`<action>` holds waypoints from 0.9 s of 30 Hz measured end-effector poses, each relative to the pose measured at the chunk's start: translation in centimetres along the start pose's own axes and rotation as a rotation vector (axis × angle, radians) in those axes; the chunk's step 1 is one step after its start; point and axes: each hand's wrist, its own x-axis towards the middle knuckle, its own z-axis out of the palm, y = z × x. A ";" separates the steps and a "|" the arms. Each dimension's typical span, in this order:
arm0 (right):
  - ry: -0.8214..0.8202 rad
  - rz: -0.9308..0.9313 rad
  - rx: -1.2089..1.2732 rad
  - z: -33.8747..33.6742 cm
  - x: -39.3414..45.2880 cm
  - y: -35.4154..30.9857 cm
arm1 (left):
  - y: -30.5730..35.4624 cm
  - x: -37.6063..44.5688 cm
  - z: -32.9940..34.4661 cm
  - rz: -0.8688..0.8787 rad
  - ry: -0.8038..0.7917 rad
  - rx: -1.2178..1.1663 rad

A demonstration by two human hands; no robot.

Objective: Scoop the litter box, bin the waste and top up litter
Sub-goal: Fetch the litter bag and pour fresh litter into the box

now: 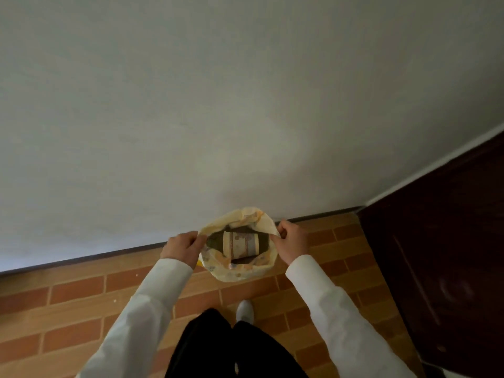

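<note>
Both grips are clenched on the rim of one bag (240, 271): my left hand (182, 248) pinches the edge at centre-left of the frame, my right hand (291, 242) pinches the opposite edge, and between them the mouth is spread wide. I judge I am holding it this way so the opening stays taut and I can see in, or drop waste in without it folding shut. The bag hangs low in the middle of the frame, just in front of the wall (245, 105) where it meets the brick-patterned floor (76, 296). Inside I count one rolled, patterned bundle (241, 243) lying across dark contents; what that dark matter is I cannot tell. No litter box and no scoop show anywhere, so I would place this at the binning step, with topping up not yet done. Counted: two hands, two white sleeves, one bag, one bundle, one pale shoe (245, 311) at lower centre, one dark door (441, 255) at right.
</note>
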 end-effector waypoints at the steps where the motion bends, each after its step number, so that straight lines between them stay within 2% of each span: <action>1: -0.026 0.011 -0.002 0.4 1.4 0.8 | 0.1 0.9 0.9 -0.029 -0.005 0.001; 8: -0.122 0.058 -0.015 7.2 10.3 7.9 | -3.4 9.4 8.6 -0.136 -0.073 0.054; 21: -0.142 0.096 -0.029 29.2 29.0 26.5 | -20.0 29.4 30.2 -0.202 -0.056 0.097; 27: -0.151 0.063 -0.067 36.8 34.3 32.9 | -26.1 35.4 37.4 -0.190 -0.072 0.111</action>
